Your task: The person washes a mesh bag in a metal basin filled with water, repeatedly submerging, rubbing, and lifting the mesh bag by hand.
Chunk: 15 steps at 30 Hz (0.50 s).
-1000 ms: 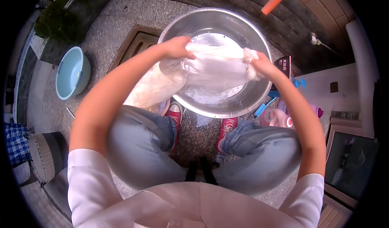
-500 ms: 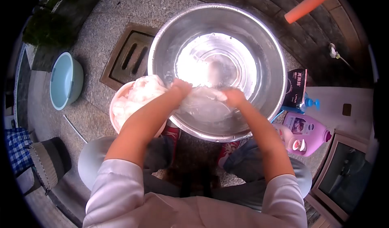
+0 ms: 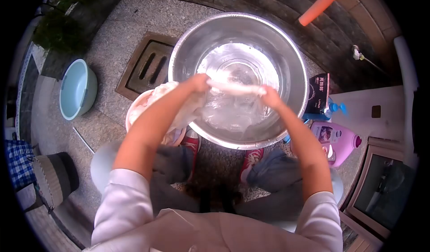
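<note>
A sheer white cloth point(image 3: 237, 89) is stretched as a taut band between my two hands, over the near half of a big metal basin point(image 3: 291, 59). Its left end is gripped by my left hand point(image 3: 200, 82), fingers closed. My right hand point(image 3: 270, 97) pinches the other end. Thin, see-through fabric hangs below the band toward the shallow water in the basin. Left of my left hand, more bunched white cloth fills a pink basin point(image 3: 130, 117), partly hidden by my forearm; whether it is one piece with the stretched cloth I cannot tell.
A light blue basin point(image 3: 85, 90) stands on the left beside a drain cover point(image 3: 148, 66). On the right are a black packet point(image 3: 319, 90), a blue pump bottle point(image 3: 329, 110) and a pink detergent bottle point(image 3: 342, 140). An orange pipe point(image 3: 322, 4) juts in at upper right.
Both hands have risen slightly and spread farther apart, pulling the cloth into a straighter band. Some bunched cloth beside my left hand has shifted toward the metal basin.
</note>
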Each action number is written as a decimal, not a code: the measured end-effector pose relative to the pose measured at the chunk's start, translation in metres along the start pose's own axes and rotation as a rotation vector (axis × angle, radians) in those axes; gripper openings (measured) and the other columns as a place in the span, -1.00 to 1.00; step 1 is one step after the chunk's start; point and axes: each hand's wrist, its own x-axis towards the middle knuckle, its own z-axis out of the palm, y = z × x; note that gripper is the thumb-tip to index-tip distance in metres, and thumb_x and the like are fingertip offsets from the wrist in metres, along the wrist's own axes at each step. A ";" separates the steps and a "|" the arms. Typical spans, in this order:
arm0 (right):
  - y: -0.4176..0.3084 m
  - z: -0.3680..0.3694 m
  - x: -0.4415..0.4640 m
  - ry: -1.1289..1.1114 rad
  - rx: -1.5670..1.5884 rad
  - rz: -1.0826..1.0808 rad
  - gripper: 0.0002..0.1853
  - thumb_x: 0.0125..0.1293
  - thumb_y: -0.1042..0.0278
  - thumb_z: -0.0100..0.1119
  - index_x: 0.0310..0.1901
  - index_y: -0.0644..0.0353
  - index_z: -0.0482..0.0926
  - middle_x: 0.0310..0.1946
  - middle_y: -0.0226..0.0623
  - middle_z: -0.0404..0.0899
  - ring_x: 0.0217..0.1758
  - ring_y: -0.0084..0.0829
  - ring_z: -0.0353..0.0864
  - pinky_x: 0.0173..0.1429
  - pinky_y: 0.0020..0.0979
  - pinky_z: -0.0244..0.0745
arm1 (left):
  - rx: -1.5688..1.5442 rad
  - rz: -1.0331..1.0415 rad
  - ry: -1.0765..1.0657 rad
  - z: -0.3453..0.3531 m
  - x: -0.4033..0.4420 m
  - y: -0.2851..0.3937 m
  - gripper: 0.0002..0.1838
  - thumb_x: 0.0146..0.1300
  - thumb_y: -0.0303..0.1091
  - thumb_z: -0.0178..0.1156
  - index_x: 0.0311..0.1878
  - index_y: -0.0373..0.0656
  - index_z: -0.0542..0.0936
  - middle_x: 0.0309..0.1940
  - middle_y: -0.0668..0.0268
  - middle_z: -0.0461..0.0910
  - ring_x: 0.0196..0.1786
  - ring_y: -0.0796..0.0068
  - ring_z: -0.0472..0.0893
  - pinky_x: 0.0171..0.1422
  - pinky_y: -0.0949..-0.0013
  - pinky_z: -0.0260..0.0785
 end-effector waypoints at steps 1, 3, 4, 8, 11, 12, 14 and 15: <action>-0.007 -0.014 0.004 0.055 0.167 -0.043 -0.70 0.10 0.36 0.06 -0.09 0.14 0.54 -0.22 -0.11 0.61 -0.13 -0.22 0.60 -0.06 -0.29 0.46 | -0.197 -0.010 -0.008 -0.015 -0.003 -0.002 -0.79 0.03 -0.46 0.07 -0.27 -0.21 0.62 -0.44 0.18 0.65 -0.28 0.35 0.64 -0.16 0.31 0.43; -0.036 -0.045 0.005 0.113 0.379 -0.039 -0.67 0.20 0.30 0.02 -0.02 0.19 0.52 -0.30 -0.32 0.61 -0.22 -0.41 0.59 -0.13 -0.43 0.49 | -0.452 0.048 -0.002 -0.044 -0.012 0.000 -0.81 0.02 -0.39 0.10 -0.34 -0.24 0.63 -0.48 0.24 0.65 -0.32 0.49 0.61 -0.26 0.38 0.40; -0.062 -0.069 -0.002 0.050 0.532 -0.026 -0.65 0.20 0.30 -0.02 -0.01 0.22 0.51 -0.32 -0.30 0.61 -0.24 -0.43 0.59 -0.15 -0.47 0.49 | -0.405 0.042 0.024 -0.063 -0.023 0.013 -0.81 0.02 -0.38 0.10 -0.32 -0.24 0.62 -0.48 0.25 0.64 -0.35 0.50 0.59 -0.29 0.41 0.38; -0.132 -0.139 -0.032 -0.050 0.676 -0.172 -0.72 0.12 0.42 -0.13 -0.17 0.30 0.50 -0.45 -0.32 0.57 -0.35 -0.51 0.57 -0.26 -0.50 0.47 | -0.425 0.026 0.063 -0.125 -0.062 0.058 -0.67 0.00 -0.24 0.21 -0.20 -0.26 0.58 -0.43 0.33 0.57 -0.47 0.57 0.49 -0.36 0.48 0.33; -0.160 -0.175 -0.050 0.006 0.463 -0.294 -0.67 0.10 0.19 0.11 -0.18 0.25 0.51 -0.35 -0.38 0.55 -0.28 -0.57 0.52 -0.17 -0.47 0.45 | -0.133 0.162 0.044 -0.156 -0.089 0.082 -0.48 -0.06 -0.16 0.33 -0.05 -0.26 0.52 -0.28 0.16 0.60 -0.23 0.39 0.58 -0.14 0.35 0.42; -0.175 -0.181 -0.062 0.008 0.462 -0.296 -0.67 0.10 0.19 0.11 -0.18 0.25 0.51 -0.35 -0.38 0.55 -0.28 -0.57 0.52 -0.17 -0.47 0.45 | 0.073 0.154 0.086 -0.166 -0.101 0.095 -0.44 -0.09 -0.15 0.36 -0.03 -0.27 0.51 -0.21 0.09 0.59 -0.12 0.30 0.57 -0.02 0.31 0.38; -0.213 -0.191 -0.085 -0.044 0.128 -0.412 -0.60 -0.01 0.17 0.21 -0.14 0.21 0.52 -0.32 -0.30 0.59 -0.25 -0.46 0.59 -0.15 -0.43 0.46 | 0.418 0.168 0.184 -0.182 -0.120 0.112 -0.51 -0.06 -0.19 0.34 -0.06 -0.21 0.53 -0.22 0.06 0.60 -0.10 0.20 0.59 0.01 0.23 0.40; -0.229 -0.196 -0.097 -0.042 0.125 -0.414 -0.60 -0.01 0.17 0.21 -0.14 0.21 0.52 -0.32 -0.30 0.59 -0.25 -0.46 0.59 -0.15 -0.43 0.46 | 0.418 0.170 0.188 -0.188 -0.130 0.119 -0.51 -0.06 -0.19 0.34 -0.06 -0.21 0.53 -0.22 0.06 0.60 -0.10 0.20 0.59 0.01 0.23 0.40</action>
